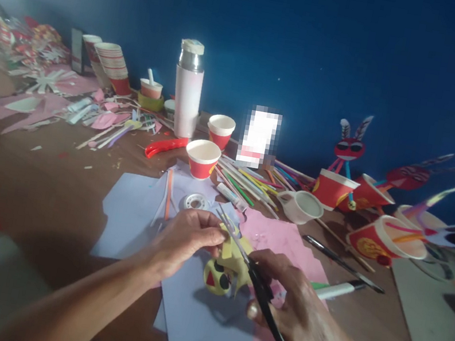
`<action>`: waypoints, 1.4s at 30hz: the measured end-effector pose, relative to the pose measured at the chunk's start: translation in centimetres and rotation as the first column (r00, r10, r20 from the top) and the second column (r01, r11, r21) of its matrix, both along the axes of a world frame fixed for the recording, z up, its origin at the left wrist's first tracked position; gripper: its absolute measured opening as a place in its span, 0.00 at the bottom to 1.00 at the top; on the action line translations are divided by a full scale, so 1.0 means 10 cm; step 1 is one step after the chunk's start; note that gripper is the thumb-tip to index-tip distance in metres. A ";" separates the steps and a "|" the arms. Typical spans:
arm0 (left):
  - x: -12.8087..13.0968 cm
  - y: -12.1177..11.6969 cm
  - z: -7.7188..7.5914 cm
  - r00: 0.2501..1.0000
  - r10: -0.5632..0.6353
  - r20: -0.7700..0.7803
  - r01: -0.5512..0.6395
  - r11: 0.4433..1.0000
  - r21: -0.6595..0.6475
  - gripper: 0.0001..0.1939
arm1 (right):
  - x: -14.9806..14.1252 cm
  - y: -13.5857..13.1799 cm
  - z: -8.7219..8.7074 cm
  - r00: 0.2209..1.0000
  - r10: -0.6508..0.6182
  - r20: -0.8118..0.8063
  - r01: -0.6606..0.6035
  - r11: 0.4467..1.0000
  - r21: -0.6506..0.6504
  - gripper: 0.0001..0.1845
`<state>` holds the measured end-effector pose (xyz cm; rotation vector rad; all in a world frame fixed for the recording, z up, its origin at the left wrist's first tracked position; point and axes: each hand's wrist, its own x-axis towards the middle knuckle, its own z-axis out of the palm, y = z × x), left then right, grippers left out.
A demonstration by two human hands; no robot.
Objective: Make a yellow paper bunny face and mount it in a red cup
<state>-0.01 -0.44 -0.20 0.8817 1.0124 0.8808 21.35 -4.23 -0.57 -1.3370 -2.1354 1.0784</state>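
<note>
My left hand (187,238) pinches a piece of yellow paper (237,262) between thumb and fingers. My right hand (297,301) is closed around the black handles of a pair of scissors (257,283), whose blades lie across the yellow paper, pointing up and left. Just below, a yellow paper face (212,273) with dark eyes and a red mouth shows; I cannot tell whether it is joined to the held paper. Under both hands lie sheets of lavender paper (205,330) and pink paper (273,236). A white tape roll (196,202) sits beyond my left hand.
Red paper cups (202,160), a white flask (187,94) and coloured sticks (251,183) stand or lie behind. Cups with paper figures (335,188), a pen (343,264) and a marker (341,289) are at right. Paper scraps (109,119) and stacked cups (112,64) fill the left back.
</note>
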 end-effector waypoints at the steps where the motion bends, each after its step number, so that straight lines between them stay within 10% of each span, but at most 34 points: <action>1: 0.00 0.00 -0.01 1.000 -0.006 0.000 0.006 1.000 -0.007 0.04 | 0.00 0.00 -0.01 1.000 0.009 0.005 -0.009 1.000 -0.009 0.16; 42: -0.02 0.02 -0.05 0.996 -0.084 -0.036 0.081 0.993 -0.080 0.09 | -0.01 0.01 -0.08 0.967 -0.127 -0.223 0.048 0.943 -0.328 0.12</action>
